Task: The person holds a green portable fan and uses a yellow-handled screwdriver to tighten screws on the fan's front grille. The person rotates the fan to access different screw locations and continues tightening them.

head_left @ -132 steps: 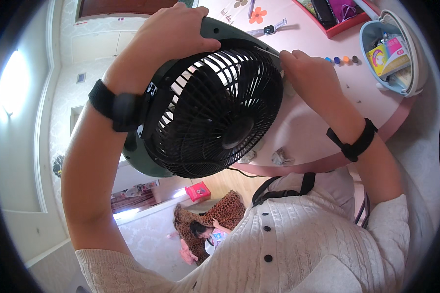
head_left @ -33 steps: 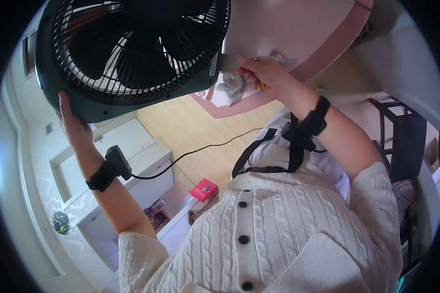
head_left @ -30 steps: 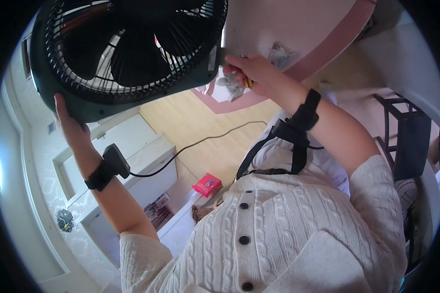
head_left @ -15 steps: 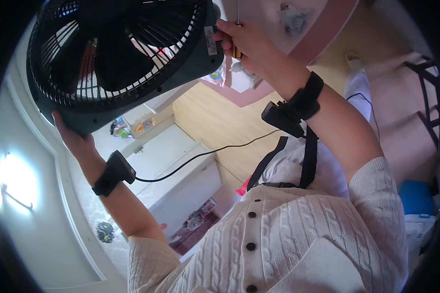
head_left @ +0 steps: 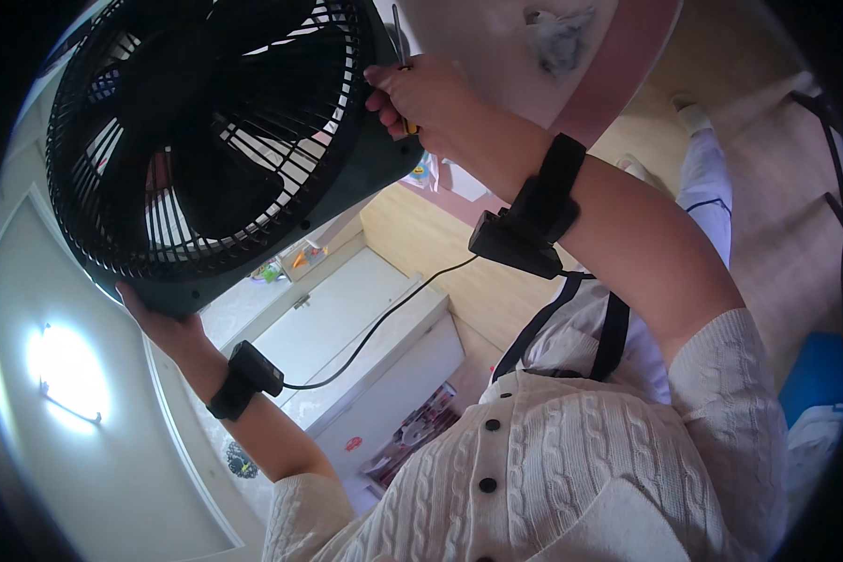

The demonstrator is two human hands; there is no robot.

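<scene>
A dark box fan (head_left: 164,75) with a round black grille and broad blades fills the upper left, held up and tilted. My left hand (head_left: 170,332) grips its lower corner; the thumb shows on the near side and the other fingers are hidden. On the fan's right edge is my right hand (head_left: 431,98), fingers curled around a screwdriver (head_left: 400,39). The screwdriver's metal shaft points upward past the fan's edge, and part of its yellow handle shows below the fingers. Whether the right fingers also grip the fan's frame I cannot tell.
A table with a pink border (head_left: 618,70) stands at the top right, with a clear plastic bag (head_left: 557,42) on it. A white cabinet (head_left: 347,300) lies below the fan. A blue and white box (head_left: 820,379) is at the right; a black cable (head_left: 384,323) links my wrist straps.
The fan has come lower in the view and turned slightly. Both hands have moved down with it, and the right hand also left; the screwdriver's shaft now leans left.
</scene>
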